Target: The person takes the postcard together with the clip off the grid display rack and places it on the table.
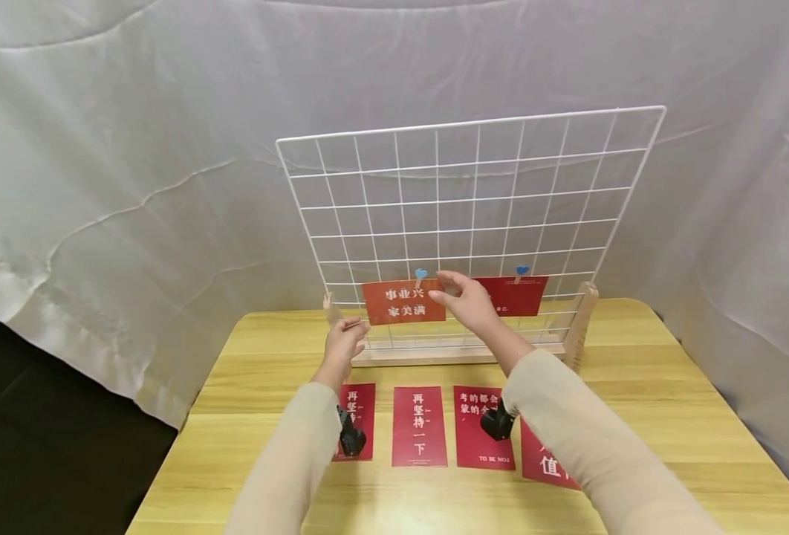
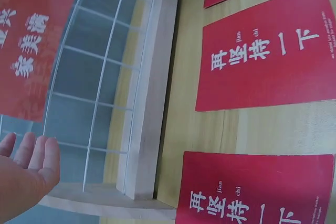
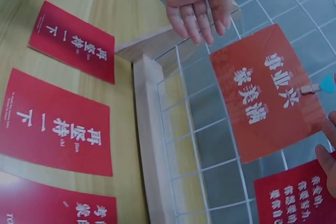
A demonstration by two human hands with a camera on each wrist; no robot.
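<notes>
An orange-red card (image 1: 394,312) with white characters hangs on a white wire grid (image 1: 455,200), held by a small clip with a blue heart (image 1: 421,274). My left hand (image 1: 342,348) is at the card's lower left corner, its extended fingers (image 2: 39,153) apart from the card and holding nothing. At the card's right edge is my right hand (image 1: 468,301), thumb and fingers spread by the corner. A darker red card (image 1: 528,293) hangs just right of it under another blue heart clip (image 1: 522,270), partly hidden by that hand.
The grid stands in a wooden base (image 1: 434,357) with upright side pieces. Several red cards lie in a row on the wooden table (image 1: 221,461) in front, including a middle card (image 1: 401,438) and a card with English text (image 1: 481,453). Grey cloth (image 1: 167,134) hangs behind.
</notes>
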